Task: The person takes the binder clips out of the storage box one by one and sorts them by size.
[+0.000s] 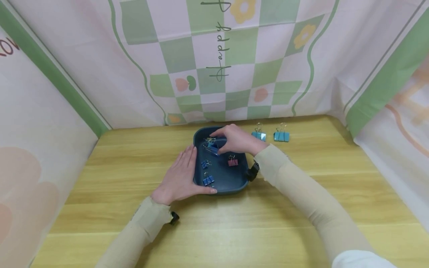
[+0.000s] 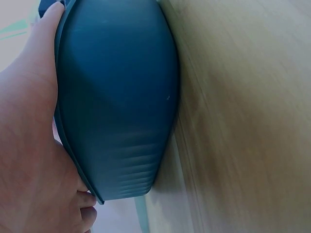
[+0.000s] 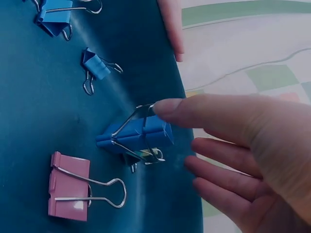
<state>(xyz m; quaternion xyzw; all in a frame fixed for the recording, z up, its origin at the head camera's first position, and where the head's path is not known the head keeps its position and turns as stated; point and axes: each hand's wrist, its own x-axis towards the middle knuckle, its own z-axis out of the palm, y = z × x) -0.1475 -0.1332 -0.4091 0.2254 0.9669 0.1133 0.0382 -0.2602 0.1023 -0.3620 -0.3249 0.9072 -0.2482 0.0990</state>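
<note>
A dark blue tray (image 1: 223, 178) holds several binder clips. My left hand (image 1: 179, 175) lies along its left side with straight fingers, thumb at the near rim; the left wrist view shows this hand (image 2: 34, 121) against the tray's rim. Over the far part of the tray is my right hand (image 1: 236, 138). Its thumb touches, or nearly touches, a wire handle of a larger blue binder clip (image 3: 141, 133), while the other fingers stand apart from the clip. Another clip is partly hidden behind it. A pink binder clip (image 3: 70, 187) and a small blue binder clip (image 3: 96, 64) lie nearby.
Two light-blue binder clips stand on the wooden table (image 1: 134, 160) right of the tray, one (image 1: 281, 136) farther right and one (image 1: 259, 136) beside my right wrist. Another blue clip (image 1: 208, 181) lies in the tray's near left corner. A patterned cloth (image 1: 207, 56) hangs behind.
</note>
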